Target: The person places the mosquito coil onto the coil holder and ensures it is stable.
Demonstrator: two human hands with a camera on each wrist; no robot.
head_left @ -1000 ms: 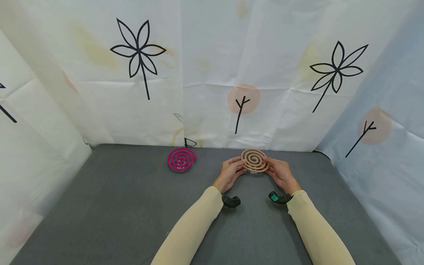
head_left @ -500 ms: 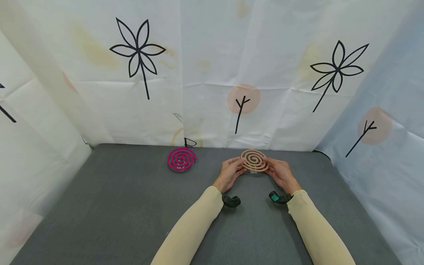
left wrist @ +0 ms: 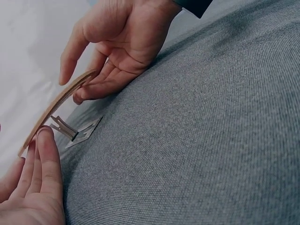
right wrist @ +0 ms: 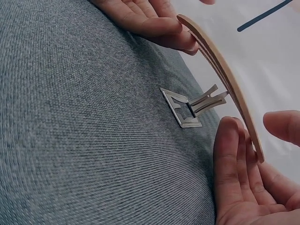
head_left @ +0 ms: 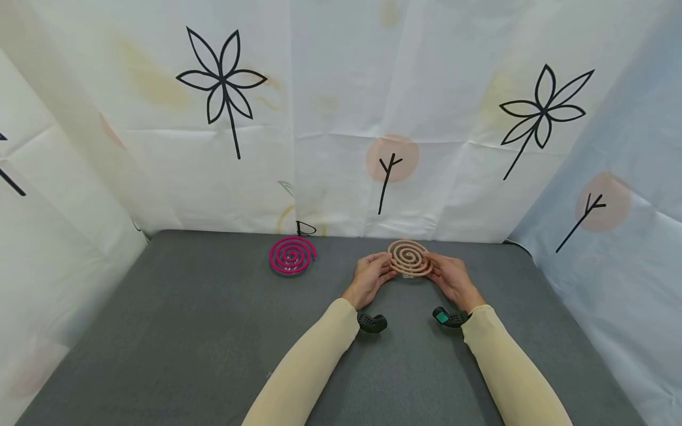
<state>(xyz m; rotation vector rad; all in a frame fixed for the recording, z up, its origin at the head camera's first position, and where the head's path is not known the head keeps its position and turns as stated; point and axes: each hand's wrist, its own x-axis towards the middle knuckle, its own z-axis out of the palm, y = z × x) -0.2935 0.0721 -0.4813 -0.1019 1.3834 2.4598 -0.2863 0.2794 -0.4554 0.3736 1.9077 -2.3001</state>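
Note:
A tan mosquito coil (head_left: 408,255) is held level at the table's far side, between both hands. My left hand (head_left: 367,277) holds its left edge and my right hand (head_left: 452,280) its right edge. In the wrist views, fingers support the coil (right wrist: 233,89) from beneath, while the right thumb stands apart from it. Under the coil is a small metal stand (right wrist: 211,104) with upright split prongs on a flat square base. The prongs reach up to the coil's underside; whether they pass into it is hard to tell.
Further left, a pink mosquito coil (head_left: 292,256) sits on something partly hidden beneath it. The grey table (head_left: 213,343) runs back to a white patterned cloth (head_left: 341,118), which also hangs along both sides. Black devices (head_left: 372,323) are strapped at the wrists.

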